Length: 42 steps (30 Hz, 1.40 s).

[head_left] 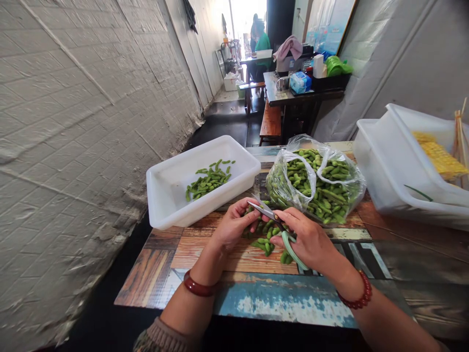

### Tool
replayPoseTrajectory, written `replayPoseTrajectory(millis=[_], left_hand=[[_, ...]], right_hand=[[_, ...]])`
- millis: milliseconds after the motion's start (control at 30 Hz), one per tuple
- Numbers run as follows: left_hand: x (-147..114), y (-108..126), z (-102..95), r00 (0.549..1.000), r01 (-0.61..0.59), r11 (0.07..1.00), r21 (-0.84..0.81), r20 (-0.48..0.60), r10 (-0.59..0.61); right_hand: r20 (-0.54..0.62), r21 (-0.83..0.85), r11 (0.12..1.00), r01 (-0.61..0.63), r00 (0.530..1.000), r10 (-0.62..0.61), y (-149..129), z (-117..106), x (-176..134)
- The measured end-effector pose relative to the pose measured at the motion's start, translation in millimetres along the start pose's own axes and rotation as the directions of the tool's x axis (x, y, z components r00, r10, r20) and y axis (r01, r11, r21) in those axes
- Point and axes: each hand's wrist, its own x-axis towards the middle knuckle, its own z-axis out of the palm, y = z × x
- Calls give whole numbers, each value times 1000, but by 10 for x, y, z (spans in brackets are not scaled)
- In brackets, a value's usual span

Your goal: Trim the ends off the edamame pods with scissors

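Note:
My right hand (306,239) is closed around the green handles of a pair of scissors (264,210), whose blades are parted and point toward my left hand. Fingers and thumb of my left hand (234,222) are pinched together beside the blades, on what looks like an edamame pod, mostly hidden. Loose edamame pods (264,244) lie on the table under both hands. To the left, a white plastic tub (166,208) holds a small heap of pods (208,183). Behind my right hand stands an open clear plastic bag (311,183) full of pods.
White bins (381,166) with yellow food (436,154) and wooden sticks (459,142) stand at the table's right. A textured wall (73,146) runs along the left. Beyond are a wooden bench (270,120), another table (273,90) and a person in green (263,41).

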Motion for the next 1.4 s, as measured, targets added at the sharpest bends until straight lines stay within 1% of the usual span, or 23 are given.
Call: replayPoseTrajectory(millis=[133,333,467,567,733,800,867,967,1067,1167,1233,1300,1367,1400], left_hand=[[-4,26,16,1000,-7,1000,9,7,7],[-4,69,30,1000,17,999,33,23,-18],[3,79,8,1000,19,998,63,2,-19],[10,61,-15,1000,19,997,78,1,-19],[8,40,-29,999,51,998,41,-20,-50],[6,58,-30,998,55,998,5,-42,-55],[7,91,-40,995,57,997,-44,-78,-61],[23,140,-74,985,46,992,-118,-163,-65],[48,157,-120,963,14,990,-138,-264,-50],[68,133,-162,939,26,998,-59,-342,-45],[75,107,-190,933,48,998,39,-357,-31],[79,85,-221,935,49,982,182,-353,19],[80,74,-255,937,51,921,386,-337,89],[79,74,-271,940,57,862,503,-319,124]], right_hand=[[-10,23,999,30,1000,-30,-3,-9,-4],[9,-3,1000,16,1000,-16,-11,-10,-5],[-9,11,1000,16,1000,-16,1,2,-7],[11,26,1000,11,1000,-11,2,0,-12],[34,27,999,20,999,-21,17,8,-22],[-3,28,999,25,1000,-25,36,19,-22],[-65,27,999,28,998,-26,58,27,-19],[-155,25,999,36,987,-31,84,28,-8],[-196,31,998,46,980,-39,88,25,1],[-206,38,998,54,977,-45,80,29,4],[-210,36,998,52,977,-43,78,35,2],[-207,32,999,44,978,-37,82,41,-2],[-203,32,999,38,979,-31,87,44,-4],[-202,34,999,36,979,-29,90,45,-5]])
